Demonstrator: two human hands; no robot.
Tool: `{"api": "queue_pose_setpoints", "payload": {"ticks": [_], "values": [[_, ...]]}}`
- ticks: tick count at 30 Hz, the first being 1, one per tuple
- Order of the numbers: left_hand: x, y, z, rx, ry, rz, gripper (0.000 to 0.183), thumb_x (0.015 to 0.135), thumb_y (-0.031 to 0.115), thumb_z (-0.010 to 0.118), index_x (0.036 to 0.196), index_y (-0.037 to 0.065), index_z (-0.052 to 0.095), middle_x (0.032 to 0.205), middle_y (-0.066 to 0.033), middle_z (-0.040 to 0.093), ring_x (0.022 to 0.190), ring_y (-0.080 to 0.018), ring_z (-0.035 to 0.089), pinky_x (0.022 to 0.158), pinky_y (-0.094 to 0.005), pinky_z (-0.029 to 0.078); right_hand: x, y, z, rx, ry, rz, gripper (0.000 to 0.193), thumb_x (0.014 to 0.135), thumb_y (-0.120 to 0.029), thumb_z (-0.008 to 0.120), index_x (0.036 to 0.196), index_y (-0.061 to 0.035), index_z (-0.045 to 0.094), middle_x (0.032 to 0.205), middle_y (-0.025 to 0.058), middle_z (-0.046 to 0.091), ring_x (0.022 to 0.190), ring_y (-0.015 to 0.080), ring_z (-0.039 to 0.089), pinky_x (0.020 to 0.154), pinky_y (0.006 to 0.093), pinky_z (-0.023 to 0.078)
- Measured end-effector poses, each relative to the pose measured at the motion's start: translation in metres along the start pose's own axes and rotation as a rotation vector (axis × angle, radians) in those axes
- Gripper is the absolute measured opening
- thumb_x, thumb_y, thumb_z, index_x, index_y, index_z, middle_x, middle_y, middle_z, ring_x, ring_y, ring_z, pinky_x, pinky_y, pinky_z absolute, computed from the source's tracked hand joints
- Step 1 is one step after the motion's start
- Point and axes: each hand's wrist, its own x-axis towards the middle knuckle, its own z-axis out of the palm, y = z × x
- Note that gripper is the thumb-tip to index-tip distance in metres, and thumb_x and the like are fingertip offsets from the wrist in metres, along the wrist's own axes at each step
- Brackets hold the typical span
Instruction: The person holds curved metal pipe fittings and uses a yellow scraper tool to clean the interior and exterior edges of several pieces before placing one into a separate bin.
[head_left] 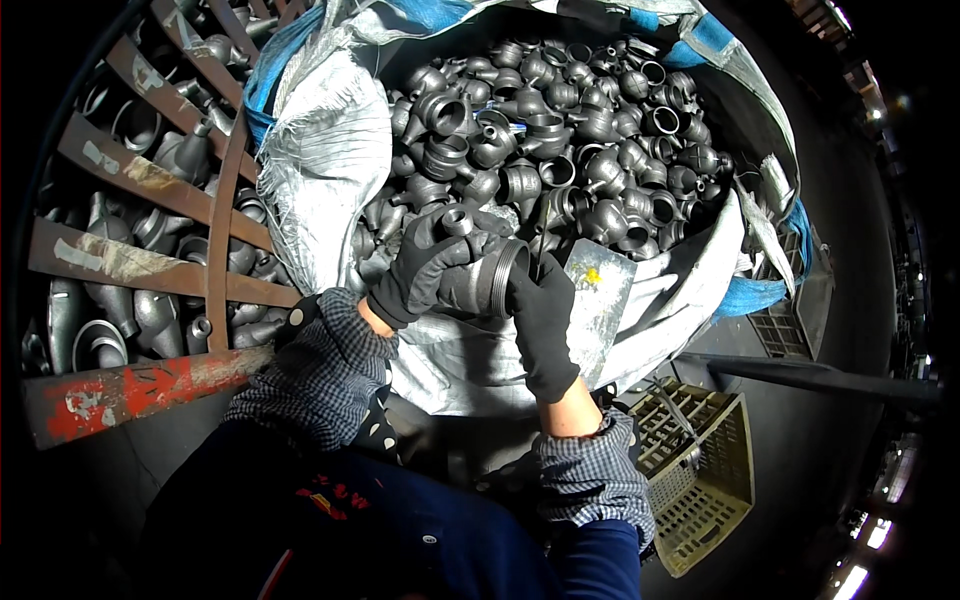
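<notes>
My left hand [418, 265], in a black glove, is closed around a dark grey hollow metal casting [473, 285]. The casting has a small round neck on top and a wide ridged mouth, which faces right. At that mouth is my right hand [545, 325], also black-gloved, with its fingers bent and pressed together by the rim. Something thin and dark [541, 238] rises by its fingertips; its kind is unclear. Just beyond both hands, a large white woven sack [330, 150] stands open, full of similar castings [600, 170]. A grey metal plate [600, 305] leans beside my right hand.
On the left, a rusty barred metal crate [150, 265] holds more castings, with a red-painted rail [150, 390] along its near side. A yellowish plastic basket [705, 500] stands at the lower right. A dark bar [810, 378] crosses above it. Blue straps [755, 297] hang from the sack.
</notes>
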Motion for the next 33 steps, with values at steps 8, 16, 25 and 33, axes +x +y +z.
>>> {"api": "queue_pose_setpoints", "payload": {"ticks": [8,16,25,33], "values": [[-0.003,-0.009,0.007,-0.657,0.065,-0.355,0.028,0.085,0.013,0.065,0.11,-0.001,0.062,0.106,-0.0064,0.066,0.099,-0.0147,0.062,0.09,-0.0289,0.049,0.004,0.016,0.002,0.047,-0.02,-0.105,0.019,0.083,-0.014,0.066,0.088,0.0035,0.06,0.075,0.0057,0.062,0.065,0.01,0.053,0.059,0.0277,0.044],[0.001,0.004,0.004,-0.581,0.037,-0.241,0.029,0.085,0.011,0.064,0.112,-0.001,0.061,0.107,-0.0071,0.066,0.102,-0.0149,0.062,0.093,-0.0289,0.048,-0.001,-0.005,0.003,-0.03,0.032,-0.042,0.018,0.085,-0.015,0.067,0.085,0.0024,0.06,0.07,0.0033,0.061,0.06,0.0086,0.052,0.055,0.0272,0.043],[-0.002,-0.01,0.007,-0.647,0.059,-0.364,0.025,0.087,0.011,0.064,0.11,0.001,0.061,0.106,-0.007,0.066,0.098,-0.0137,0.062,0.088,-0.0286,0.05,-0.001,-0.002,-0.001,-0.09,0.028,-0.136,0.025,0.084,-0.018,0.071,0.074,0.0024,0.059,0.062,0.0012,0.058,0.056,0.0072,0.049,0.051,0.0267,0.04],[0.0,-0.008,0.002,-0.643,0.05,-0.342,0.026,0.089,0.015,0.063,0.11,0.0,0.062,0.107,-0.0071,0.066,0.097,-0.0139,0.062,0.087,-0.0291,0.051,0.001,-0.009,-0.004,0.072,-0.061,-0.012,0.018,0.085,-0.015,0.07,0.082,0.0023,0.067,0.065,-0.0002,0.06,0.058,0.0048,0.049,0.053,0.0245,0.04]]}}
